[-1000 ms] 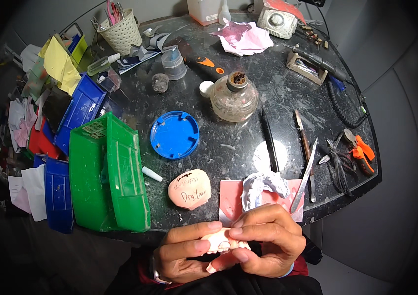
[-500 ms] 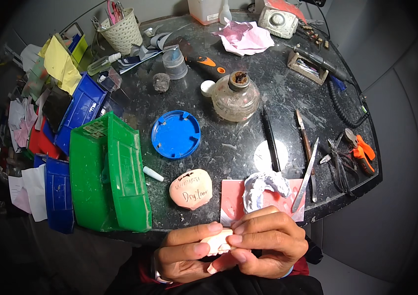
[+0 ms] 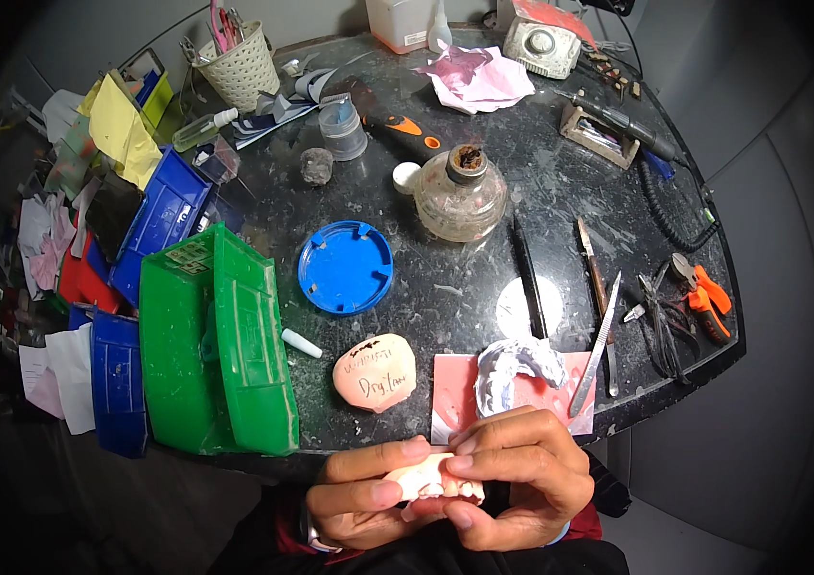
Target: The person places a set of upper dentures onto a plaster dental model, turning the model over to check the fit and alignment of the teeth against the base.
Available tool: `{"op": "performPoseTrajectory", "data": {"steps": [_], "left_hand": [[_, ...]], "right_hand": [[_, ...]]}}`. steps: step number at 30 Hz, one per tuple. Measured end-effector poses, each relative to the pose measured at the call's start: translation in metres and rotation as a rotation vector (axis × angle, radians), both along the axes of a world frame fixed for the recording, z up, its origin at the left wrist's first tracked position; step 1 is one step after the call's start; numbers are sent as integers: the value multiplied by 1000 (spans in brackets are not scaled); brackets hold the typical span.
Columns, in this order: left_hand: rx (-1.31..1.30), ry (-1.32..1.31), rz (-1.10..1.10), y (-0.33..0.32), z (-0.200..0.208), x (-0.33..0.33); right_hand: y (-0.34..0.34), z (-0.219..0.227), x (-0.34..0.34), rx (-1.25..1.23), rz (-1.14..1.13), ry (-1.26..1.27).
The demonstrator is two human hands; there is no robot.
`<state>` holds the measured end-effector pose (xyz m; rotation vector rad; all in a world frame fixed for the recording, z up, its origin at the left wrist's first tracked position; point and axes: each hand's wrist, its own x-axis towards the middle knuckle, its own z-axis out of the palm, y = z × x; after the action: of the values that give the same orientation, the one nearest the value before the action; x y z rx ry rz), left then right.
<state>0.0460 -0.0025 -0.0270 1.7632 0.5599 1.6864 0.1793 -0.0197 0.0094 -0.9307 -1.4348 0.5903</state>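
A cream dental cast (image 3: 418, 478) is held between both hands near the table's front edge, its row of teeth facing down toward me. My left hand (image 3: 354, 500) pinches its left end with thumb and fingers. My right hand (image 3: 533, 479) closes on its right end, fingers along the top and thumb underneath. A pinkish part shows under the teeth, partly hidden by the fingers. Just beyond the right hand, a whitish horseshoe-shaped dental piece (image 3: 495, 385) rests on a pink sheet (image 3: 452, 379). Another pinkish plaster cast (image 3: 375, 374) with handwriting lies beyond my left hand.
Left stand a green bin (image 3: 258, 355) and blue bins (image 3: 119, 383). A round blue lid (image 3: 344, 268) and a glass spirit burner (image 3: 461, 201) are mid-table. Right lie a wax knife (image 3: 594, 273), a metal tool (image 3: 598, 350), orange-handled pliers (image 3: 710, 302) and a handpiece (image 3: 622, 120).
The dental cast has been turned between my fingers, so more of its teeth show. Both hands keep their hold and have shifted only slightly.
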Motion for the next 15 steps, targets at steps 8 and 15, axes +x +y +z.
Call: {"op": "performPoseTrajectory", "data": {"steps": [8, 15], "left_hand": [[5, -11, -16, -3, -4, -3], [8, -12, 0, -4, -1, -1]], "right_hand": [[1, -1, -2, 21, -5, -8], [1, 0, -3, 45, 1, 8]]}}
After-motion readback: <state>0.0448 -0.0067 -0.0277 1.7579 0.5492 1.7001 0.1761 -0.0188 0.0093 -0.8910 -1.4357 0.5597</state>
